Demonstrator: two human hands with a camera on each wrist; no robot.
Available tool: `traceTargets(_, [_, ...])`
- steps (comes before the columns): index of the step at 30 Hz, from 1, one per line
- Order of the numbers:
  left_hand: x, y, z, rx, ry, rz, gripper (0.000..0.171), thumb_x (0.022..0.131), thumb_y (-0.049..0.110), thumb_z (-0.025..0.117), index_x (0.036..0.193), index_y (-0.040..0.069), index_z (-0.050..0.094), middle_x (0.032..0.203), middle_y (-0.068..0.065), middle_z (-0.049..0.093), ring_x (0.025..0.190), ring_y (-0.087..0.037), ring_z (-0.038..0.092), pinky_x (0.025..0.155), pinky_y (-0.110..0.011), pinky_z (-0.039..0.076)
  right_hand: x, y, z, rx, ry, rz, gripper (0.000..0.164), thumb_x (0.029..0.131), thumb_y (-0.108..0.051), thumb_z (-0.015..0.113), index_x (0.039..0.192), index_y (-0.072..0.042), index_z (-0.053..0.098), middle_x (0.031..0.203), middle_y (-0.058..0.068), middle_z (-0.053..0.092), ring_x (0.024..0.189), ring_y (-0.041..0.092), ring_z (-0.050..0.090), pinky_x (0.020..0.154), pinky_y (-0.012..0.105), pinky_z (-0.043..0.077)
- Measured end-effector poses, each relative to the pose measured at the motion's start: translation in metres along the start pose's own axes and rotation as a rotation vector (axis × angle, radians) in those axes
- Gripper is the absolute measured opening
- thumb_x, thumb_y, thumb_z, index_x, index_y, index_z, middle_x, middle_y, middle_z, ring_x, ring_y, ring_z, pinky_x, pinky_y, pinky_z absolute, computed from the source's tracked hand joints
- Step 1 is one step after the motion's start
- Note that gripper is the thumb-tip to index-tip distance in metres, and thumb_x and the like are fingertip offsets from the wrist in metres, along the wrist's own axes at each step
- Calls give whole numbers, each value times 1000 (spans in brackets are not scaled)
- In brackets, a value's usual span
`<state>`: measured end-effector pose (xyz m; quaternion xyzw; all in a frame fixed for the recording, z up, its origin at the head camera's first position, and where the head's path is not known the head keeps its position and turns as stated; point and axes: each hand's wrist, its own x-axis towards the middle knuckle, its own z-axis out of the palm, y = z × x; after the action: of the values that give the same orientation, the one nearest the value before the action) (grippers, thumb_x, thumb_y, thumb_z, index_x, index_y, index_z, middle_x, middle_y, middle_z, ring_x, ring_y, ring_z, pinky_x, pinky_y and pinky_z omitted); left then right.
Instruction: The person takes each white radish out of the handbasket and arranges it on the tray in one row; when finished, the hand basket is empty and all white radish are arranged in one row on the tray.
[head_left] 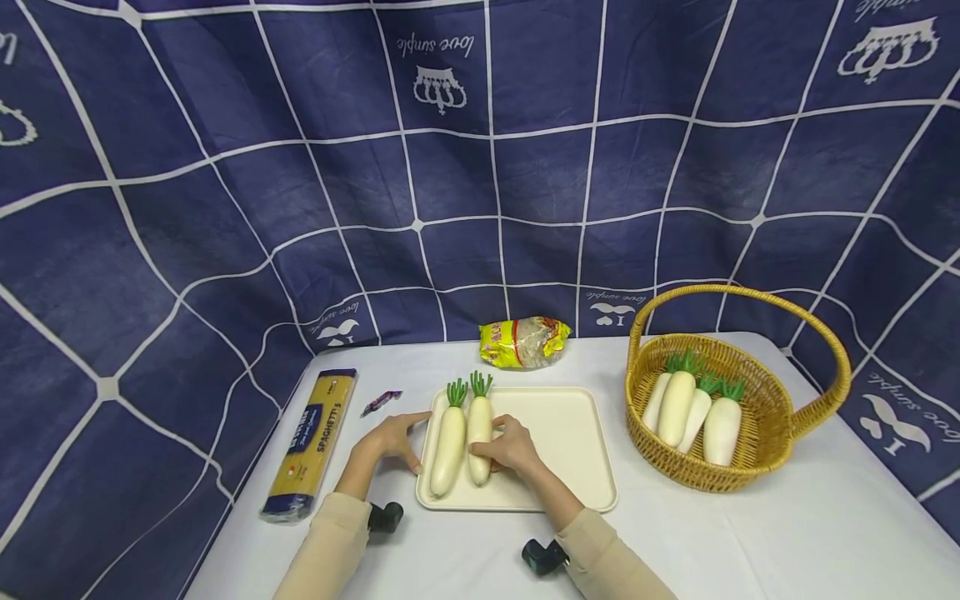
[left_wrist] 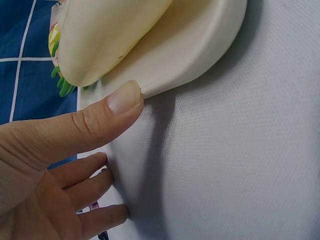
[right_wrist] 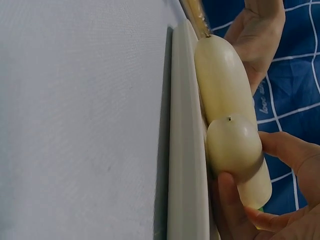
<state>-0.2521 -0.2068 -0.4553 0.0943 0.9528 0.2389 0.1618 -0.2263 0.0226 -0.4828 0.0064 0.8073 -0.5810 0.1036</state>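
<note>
Two white radishes with green tops lie side by side on the left part of a cream tray [head_left: 562, 442]. My right hand [head_left: 513, 447] grips the inner radish [head_left: 480, 417] from its right side, thumb on top; in the right wrist view its fingers hold both sides of that radish [right_wrist: 234, 145]. The outer radish [head_left: 448, 454] lies just left of it. At the tray's left edge, my left hand [head_left: 392, 437] holds nothing, its fingers spread and loosely bent. In the left wrist view the thumb [left_wrist: 122, 100] is right at the tray's rim.
A wicker basket [head_left: 712, 479] with a tall handle stands at the right, several white radishes [head_left: 677, 408] inside. A spaghetti pack [head_left: 311, 442] lies at the left, a small purple-wrapped candy [head_left: 381, 403] beside it. Behind the tray sits a yellow and clear bag [head_left: 525, 342].
</note>
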Motion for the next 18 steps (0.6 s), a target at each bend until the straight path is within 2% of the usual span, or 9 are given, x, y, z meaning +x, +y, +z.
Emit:
traceTargets(9, [-2,2,-2,1,1,2,101,46,10,91,138,8,48,127,-27,54,120,-44,48,100,-59,38,1,-4,4,-17,-5,-17,69,68,-17,80,121,12,47,68,10,61,44,13,58,45,28,55])
traceTargets(18, [0,0,-1,8,1,5,101,46,11,91,138,8,48,128,-27,54,121,-44,48,101,-58,38,-2,-3,3,-51,-15,-29,72,73,-21,78,127,13,43,76,10,60,49,15,60,48,28,55])
